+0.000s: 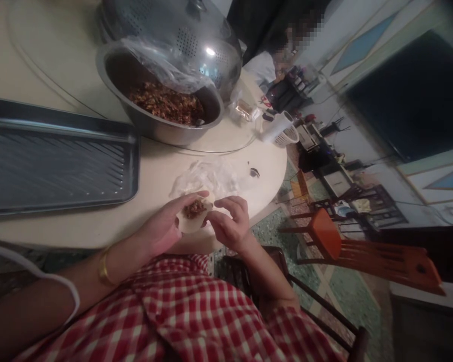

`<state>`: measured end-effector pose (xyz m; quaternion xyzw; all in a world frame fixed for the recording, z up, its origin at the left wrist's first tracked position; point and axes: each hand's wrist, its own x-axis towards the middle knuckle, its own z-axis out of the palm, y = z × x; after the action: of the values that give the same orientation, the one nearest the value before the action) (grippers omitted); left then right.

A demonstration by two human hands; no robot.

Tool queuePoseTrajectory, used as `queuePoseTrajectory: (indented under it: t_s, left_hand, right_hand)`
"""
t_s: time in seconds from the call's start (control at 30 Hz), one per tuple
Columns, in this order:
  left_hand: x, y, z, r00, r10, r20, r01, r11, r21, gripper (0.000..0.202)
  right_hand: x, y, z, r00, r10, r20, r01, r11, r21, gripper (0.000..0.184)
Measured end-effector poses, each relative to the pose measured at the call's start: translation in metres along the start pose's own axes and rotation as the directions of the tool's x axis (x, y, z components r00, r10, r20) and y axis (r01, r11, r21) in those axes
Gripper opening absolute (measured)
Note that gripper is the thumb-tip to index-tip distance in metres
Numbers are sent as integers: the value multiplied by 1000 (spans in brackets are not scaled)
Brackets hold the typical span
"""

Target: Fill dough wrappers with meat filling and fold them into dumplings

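Observation:
My left hand (162, 229) cradles a round dumpling wrapper (191, 221) with a lump of brown filling in its middle, at the near edge of the table. My right hand (230, 223) is curled beside it, fingertips pinching the wrapper's right rim. Both hands are closed on the dumpling. A gold bangle sits on my left wrist. Behind the hands a steel bowl (151, 123) holds the minced brown filling (168, 103), partly draped with clear plastic.
A metal baking tray (56, 161) lies on the round cream table (154, 171) at left. Crumpled plastic wrap (211, 176) lies just past my hands. A perforated steel dome (189, 35) stands behind the bowl. An orange wooden chair (362, 251) and a person are at right.

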<state>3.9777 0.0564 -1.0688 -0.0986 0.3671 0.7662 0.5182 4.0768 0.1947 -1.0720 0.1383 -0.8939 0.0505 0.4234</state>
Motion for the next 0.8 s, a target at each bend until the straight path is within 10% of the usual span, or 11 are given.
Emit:
queuePoseTrajectory:
  t_s: [0.17, 0.4, 0.8]
  left_hand:
    - [3, -8, -8, 988, 143, 62, -151, 976, 159, 27]
    - [-5, -5, 1, 998, 54, 43, -64, 960, 271, 52]
    - [5, -13, -6, 991, 133, 22, -134, 946, 294, 26]
  right_hand:
    - [-12, -5, 0, 999, 21, 37, -21, 1000, -7, 11]
    - [-23, -7, 4, 994, 101, 41, -101, 995, -12, 8]
    - [-28, -4, 4, 992, 126, 28, -126, 992, 3, 9]
